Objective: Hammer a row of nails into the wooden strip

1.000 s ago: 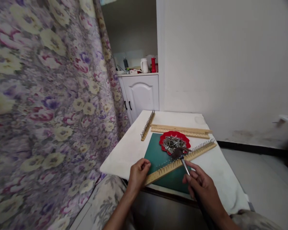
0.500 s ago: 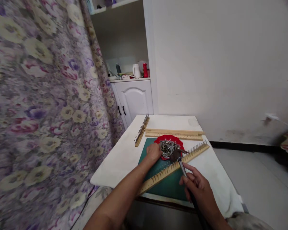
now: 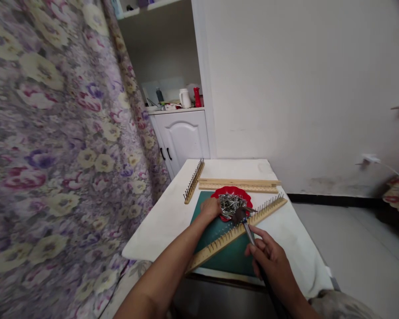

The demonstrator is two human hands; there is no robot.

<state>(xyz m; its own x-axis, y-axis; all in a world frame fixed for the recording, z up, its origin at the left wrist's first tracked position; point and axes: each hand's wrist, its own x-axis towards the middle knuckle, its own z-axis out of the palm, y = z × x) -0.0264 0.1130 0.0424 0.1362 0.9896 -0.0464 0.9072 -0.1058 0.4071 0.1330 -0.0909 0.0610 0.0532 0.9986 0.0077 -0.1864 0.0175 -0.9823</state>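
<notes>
Reaching to the dish (image 3: pixel 231 190) of nails (image 3: pixel 228 203), the left hand (image 3: pixel 210 207) has left the near end of the strip (image 3: pixel 202 256), which now lies across the mat (image 3: pixel 241 259) unheld by it; this hand's grip I cannot tell. The right hand (image 3: pixel 271 257) clasps the hammer (image 3: pixel 248 231).

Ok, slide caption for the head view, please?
Left hand at a red dish of nails, right hand holding a hammer near a nail-studded wooden strip.
</notes>
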